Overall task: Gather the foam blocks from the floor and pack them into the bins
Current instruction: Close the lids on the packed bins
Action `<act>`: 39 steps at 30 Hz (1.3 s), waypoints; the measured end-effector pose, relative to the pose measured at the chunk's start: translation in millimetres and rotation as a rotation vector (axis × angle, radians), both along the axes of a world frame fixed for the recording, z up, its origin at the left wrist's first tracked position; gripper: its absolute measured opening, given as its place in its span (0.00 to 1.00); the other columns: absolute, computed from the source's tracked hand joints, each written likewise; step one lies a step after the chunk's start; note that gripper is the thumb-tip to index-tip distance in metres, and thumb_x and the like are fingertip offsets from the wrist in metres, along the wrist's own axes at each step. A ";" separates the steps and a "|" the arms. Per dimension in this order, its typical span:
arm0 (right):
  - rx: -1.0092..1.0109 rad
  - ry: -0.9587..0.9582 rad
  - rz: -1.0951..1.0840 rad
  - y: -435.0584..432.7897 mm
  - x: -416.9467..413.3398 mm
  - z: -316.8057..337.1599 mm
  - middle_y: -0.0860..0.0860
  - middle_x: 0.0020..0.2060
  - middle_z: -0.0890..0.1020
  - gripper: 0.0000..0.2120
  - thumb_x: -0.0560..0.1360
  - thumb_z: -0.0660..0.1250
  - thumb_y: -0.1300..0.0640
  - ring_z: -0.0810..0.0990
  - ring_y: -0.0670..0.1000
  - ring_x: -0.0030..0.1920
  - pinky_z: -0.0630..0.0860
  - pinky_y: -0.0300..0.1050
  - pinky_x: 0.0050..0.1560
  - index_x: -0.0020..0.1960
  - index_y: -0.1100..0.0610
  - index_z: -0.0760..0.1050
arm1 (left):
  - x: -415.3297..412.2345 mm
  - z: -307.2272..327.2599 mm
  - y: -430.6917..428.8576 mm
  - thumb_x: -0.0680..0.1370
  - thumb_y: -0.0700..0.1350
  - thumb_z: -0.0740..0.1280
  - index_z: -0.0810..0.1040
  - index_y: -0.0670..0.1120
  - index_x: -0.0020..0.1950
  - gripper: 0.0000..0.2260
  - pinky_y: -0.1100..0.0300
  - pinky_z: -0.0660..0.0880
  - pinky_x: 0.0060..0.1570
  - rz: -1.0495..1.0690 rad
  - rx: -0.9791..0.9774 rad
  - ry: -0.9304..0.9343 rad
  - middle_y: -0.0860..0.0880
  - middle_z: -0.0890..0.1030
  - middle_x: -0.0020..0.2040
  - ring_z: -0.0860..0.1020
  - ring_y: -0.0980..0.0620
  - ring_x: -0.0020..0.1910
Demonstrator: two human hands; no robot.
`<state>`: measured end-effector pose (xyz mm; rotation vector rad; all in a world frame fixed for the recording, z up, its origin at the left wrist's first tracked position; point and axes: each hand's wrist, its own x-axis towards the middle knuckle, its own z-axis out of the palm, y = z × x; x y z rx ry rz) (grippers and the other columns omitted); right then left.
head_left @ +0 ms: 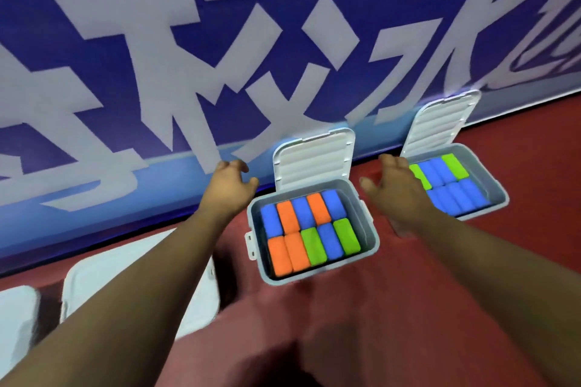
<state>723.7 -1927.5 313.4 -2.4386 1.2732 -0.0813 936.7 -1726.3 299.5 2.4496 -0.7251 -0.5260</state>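
two grey bins stand on the red floor [440, 261] against the blue and white wall [125, 72], both with lids tipped back against it so the openings are free. the near bin [317, 276], at the centre of the frame, is full: its foam blocks [314, 245], blue, orange and green, sit side by side in two tight rows, a way of packing that leaves no gap. the far bin [500, 195], at centre right, holds green and blue blocks laid the same way.

the left hand [231, 181] hovers to the left of the near bin's lid [311, 157], fingers loosely curled and a little apart, holding nothing. the right hand [390, 188] hangs between the two bins, thumb out, fingers relaxed and apart, also empty. with one hand on each side of the raised lid, they look set to swing it down over the full bin, though that is only a guess.

no loose blocks show on the floor in this view, so the packing seems near its end. at lower left a closed white bin [91, 273] lies partly behind the left arm, with another white shape [15, 317] at the frame's edge.
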 end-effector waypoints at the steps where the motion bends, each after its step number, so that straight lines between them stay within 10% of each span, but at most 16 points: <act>1: 0.011 0.012 0.001 -16.5 -5.3 -1.4 0.59 0.61 0.71 0.26 0.75 0.65 0.45 0.74 0.63 0.61 0.72 0.57 0.60 0.66 0.58 0.67 | -7.4 -2.4 -18.4 0.79 0.48 0.64 0.73 0.44 0.66 0.17 0.59 0.67 0.52 -0.005 -0.011 0.014 0.43 0.70 0.66 0.72 0.50 0.50; 20: 0.144 0.137 0.169 -222.6 118.7 -230.8 0.63 0.59 0.74 0.21 0.77 0.62 0.48 0.73 0.63 0.60 0.72 0.53 0.57 0.64 0.62 0.69 | 102.9 -227.7 -234.3 0.78 0.46 0.66 0.71 0.42 0.67 0.19 0.51 0.71 0.57 0.134 0.146 0.061 0.41 0.70 0.66 0.75 0.40 0.58; 33: -0.112 0.107 0.458 -318.7 256.4 -372.5 0.58 0.71 0.65 0.35 0.74 0.70 0.42 0.63 0.58 0.72 0.57 0.52 0.75 0.72 0.59 0.63 | 156.1 -370.4 -311.1 0.77 0.47 0.66 0.69 0.45 0.70 0.22 0.49 0.68 0.64 0.242 0.185 -0.093 0.42 0.67 0.68 0.68 0.39 0.66; 39: -0.413 0.080 0.605 -327.8 245.5 -403.3 0.57 0.51 0.76 0.10 0.77 0.68 0.51 0.74 0.60 0.54 0.62 0.55 0.62 0.55 0.54 0.78 | 148.9 -390.1 -308.0 0.80 0.58 0.62 0.77 0.47 0.63 0.19 0.50 0.62 0.64 0.234 0.256 -0.266 0.39 0.67 0.61 0.65 0.38 0.60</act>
